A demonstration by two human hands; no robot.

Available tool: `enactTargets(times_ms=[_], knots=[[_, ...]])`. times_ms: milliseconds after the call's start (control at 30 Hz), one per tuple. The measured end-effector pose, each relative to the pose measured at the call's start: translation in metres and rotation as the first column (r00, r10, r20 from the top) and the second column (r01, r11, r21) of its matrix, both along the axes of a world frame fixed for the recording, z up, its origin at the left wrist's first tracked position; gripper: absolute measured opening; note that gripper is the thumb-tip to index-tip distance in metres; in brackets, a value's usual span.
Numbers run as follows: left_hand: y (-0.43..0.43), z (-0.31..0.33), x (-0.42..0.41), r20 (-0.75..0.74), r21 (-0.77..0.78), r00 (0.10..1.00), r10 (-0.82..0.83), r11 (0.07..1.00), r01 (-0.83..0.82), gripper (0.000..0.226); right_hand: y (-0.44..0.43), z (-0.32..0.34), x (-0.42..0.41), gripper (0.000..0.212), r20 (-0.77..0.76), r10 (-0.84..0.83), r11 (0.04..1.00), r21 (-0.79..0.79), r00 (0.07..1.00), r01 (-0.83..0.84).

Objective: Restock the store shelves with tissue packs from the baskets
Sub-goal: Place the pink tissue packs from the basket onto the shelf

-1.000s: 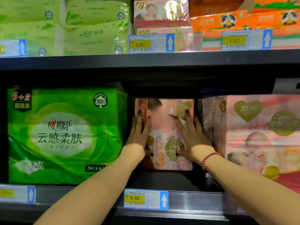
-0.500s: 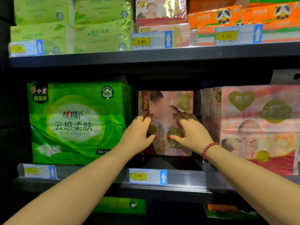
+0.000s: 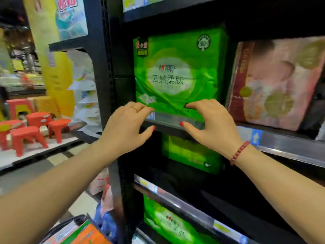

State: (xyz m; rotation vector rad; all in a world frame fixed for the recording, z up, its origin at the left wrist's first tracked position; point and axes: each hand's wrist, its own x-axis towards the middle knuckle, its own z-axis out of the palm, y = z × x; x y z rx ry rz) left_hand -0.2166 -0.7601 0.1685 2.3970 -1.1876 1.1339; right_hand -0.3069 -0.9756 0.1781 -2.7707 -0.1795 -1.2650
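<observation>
The big green tissue pack (image 3: 177, 74), centre of frame on the shelf (image 3: 175, 125), looks best squared up by pushing low and evenly so the soft wrap isn't crumpled. Left hand (image 3: 126, 128) and right hand (image 3: 209, 124) are curled loosely at its bottom edge, fingertips on it, nothing actually gripped. The pink pack (image 3: 276, 83) sits just right.

Retail shop: black shelving (image 3: 284, 148) with price labels (image 3: 251, 136), stacked tissue packs (image 3: 177, 71), red plastic stools (image 3: 26, 136) on display.
</observation>
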Motion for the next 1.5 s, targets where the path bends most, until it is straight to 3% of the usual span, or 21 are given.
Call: enactTargets(times_ms=[300,567,733,1000,1100,1167,1500], knots=[[0.190,-0.086,-0.033,-0.219,0.054,0.904,0.368,0.929,-0.365,0.042,0.165,-0.072,0.053,0.049,-0.220,0.300,0.951,-0.012,0.928,-0.310],[0.382,-0.161,-0.090,-0.411,0.072,0.686,0.600,0.771,-0.632,0.046,0.346,-0.146,0.055,0.044,-0.386,0.517,0.847,0.105,0.764,-0.521],[0.489,-0.207,-0.132,-0.499,0.152,0.506,0.703,0.646,-0.748,0.048,0.454,-0.192,0.051,0.044,-0.495,0.584,0.773,0.096,0.643,-0.628],[0.581,-0.284,-0.168,-0.656,0.267,0.234,0.718,0.510,-0.818,0.050,0.566,-0.267,0.056,0.045,-0.635,0.611,0.706,0.167,0.473,-0.688],[0.594,-0.311,-0.171,-0.679,0.246,0.224,0.699,0.505,-0.827,0.043,0.592,-0.297,0.065,0.046,-0.702,0.590,0.691,0.182,0.400,-0.700],[0.602,-0.328,-0.169,-0.698,0.303,0.130,0.704,0.455,-0.837,0.043,0.608,-0.318,0.075,0.045,-0.744,0.565,0.686,0.183,0.357,-0.704],[0.634,-0.466,-0.144,-0.838,0.406,-0.205,0.506,0.327,-0.853,0.046,0.663,-0.474,0.128,0.052,-0.894,0.442,0.768,0.339,0.067,-0.543]])
